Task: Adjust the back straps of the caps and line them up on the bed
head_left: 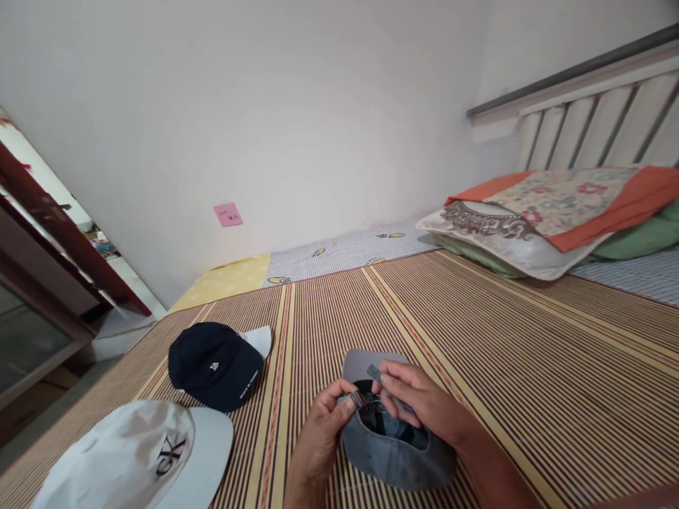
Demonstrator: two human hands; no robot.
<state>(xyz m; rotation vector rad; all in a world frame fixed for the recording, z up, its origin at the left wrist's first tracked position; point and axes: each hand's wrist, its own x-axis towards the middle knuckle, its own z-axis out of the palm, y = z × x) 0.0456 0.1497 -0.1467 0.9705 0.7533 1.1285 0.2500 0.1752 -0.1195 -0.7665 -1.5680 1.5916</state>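
A grey-blue baseball cap (395, 459) lies on the striped mat in front of me, its inside partly showing and its brim (366, 362) pointing away. My left hand (323, 431) pinches the metal buckle (358, 399) of the cap's back strap between thumb and fingers. In my right hand (416, 396), the loose end of the strap (373, 371) is gripped and sticks out past the fingertips. The two hands are close together above the cap's opening, and the right one hides part of the brim and inside.
A navy cap (212, 364) rests on a white one at the left, its brim partly showing. Nearer me is a white cap (127, 452) with black letters. Pillows (535, 212) are stacked at the back right, by a radiator (599, 127). A pink note (228, 214) is on the wall.
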